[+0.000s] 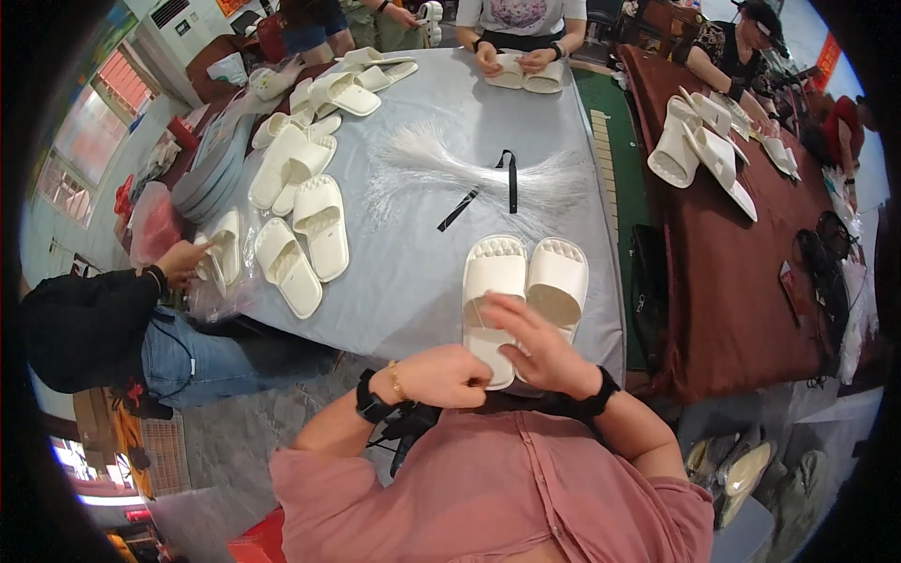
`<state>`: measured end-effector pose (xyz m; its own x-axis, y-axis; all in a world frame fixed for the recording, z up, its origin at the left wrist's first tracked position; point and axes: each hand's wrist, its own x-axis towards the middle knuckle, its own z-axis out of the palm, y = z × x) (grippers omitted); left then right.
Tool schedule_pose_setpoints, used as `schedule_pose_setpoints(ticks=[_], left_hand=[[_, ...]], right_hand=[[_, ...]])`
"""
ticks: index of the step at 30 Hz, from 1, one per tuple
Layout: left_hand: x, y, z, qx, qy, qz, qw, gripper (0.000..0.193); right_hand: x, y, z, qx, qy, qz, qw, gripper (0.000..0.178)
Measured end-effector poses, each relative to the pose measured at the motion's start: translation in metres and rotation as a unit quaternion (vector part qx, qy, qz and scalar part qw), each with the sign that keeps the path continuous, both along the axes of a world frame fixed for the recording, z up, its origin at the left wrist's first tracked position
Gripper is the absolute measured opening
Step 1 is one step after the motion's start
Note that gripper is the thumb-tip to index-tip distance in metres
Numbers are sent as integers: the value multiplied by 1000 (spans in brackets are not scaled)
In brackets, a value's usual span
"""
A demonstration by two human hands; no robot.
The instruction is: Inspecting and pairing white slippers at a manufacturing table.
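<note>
A pair of cream slide slippers stands side by side before me, toes away: a left slipper [494, 272] and a right slipper [557, 281]. My left hand [441, 377] is closed at the heel end of the left slipper; its curled fingers hide whatever they may hold. Above the soles, between the two slippers, my right hand [544, 349] has its fingers stretched and apart, with nothing visible in them. Part of the right slipper's heel is covered by this hand. Beyond the toes lies a bundle of thin clear strands [441, 169], with a black strap [512, 183] across it.
More cream slippers [320, 225] lie along the left of the grey-covered table [394, 310]. A co-worker's hand [178, 263] touches slippers at the left edge; another person's hands [511, 61] rest on a pair opposite. A brown-covered table [723, 310] with slippers stands right.
</note>
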<state>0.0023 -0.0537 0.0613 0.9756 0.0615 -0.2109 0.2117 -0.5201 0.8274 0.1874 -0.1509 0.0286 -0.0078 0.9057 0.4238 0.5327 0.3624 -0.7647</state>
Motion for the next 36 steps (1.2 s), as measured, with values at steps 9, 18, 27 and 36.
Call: schedule_pose_setpoints(ticks=[9,18,27,36], left_hand=[[51,69,-41,127,-145,153,969,24],[109,195,-110,545,58,126,827,65],[181,210,-104,422,141,273,853,72],[150,156,-70,449,18,226,864,40]], right_hand=[[24,-20,-42,-178,207,12,962,17],[41,-52,-47,-198,274,-49,940,24],[84,-129,-7,-290,312,-161,890,30],[80,-121,4,-410,278,-109,862,31]])
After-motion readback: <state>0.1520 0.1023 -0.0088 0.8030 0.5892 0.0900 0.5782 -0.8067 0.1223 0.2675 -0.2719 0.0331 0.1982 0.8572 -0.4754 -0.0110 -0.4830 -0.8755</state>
